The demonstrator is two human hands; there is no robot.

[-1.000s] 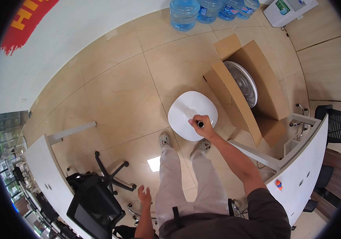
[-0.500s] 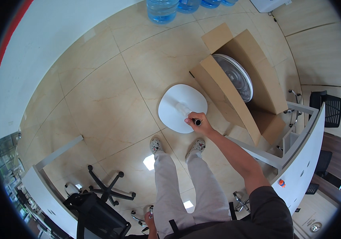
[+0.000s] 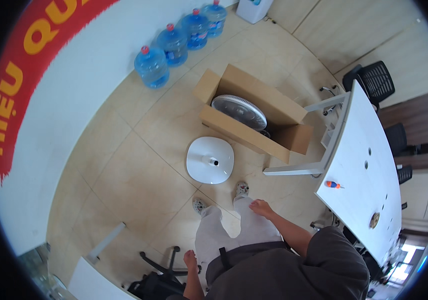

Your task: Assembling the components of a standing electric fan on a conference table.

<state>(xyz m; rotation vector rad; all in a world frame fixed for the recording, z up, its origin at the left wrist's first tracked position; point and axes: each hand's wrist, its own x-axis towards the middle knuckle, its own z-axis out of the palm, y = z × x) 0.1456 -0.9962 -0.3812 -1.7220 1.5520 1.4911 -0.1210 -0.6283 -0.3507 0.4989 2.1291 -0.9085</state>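
My right hand (image 3: 260,207) is beside my right thigh, its fingers loose and holding nothing that I can see. Down at my left hip, my left hand (image 3: 190,260) has its fingers curled closed; what they hold, if anything, is hidden. A white rounded-square stand base (image 3: 201,171) lies flat on the floor in front of my feet. From its middle a short upright tube (image 3: 213,162) with a dark open end points up. Just beyond it, an open cardboard box (image 3: 239,134) contains a round fan head (image 3: 239,111) with a pale rim and grille. Neither hand touches the base or box.
Several blue water bottles (image 3: 152,70) line the wall at the far left. On the right, a white desk (image 3: 361,170) carries an orange-and-blue screwdriver (image 3: 332,184) and a tape roll (image 3: 374,220). A black office chair (image 3: 159,285) and another desk (image 3: 91,282) are near my left.
My right hand has let go of the tube on the base and drawn back to my thigh. The view has turned and lifted, so more of the wall and desk shows.
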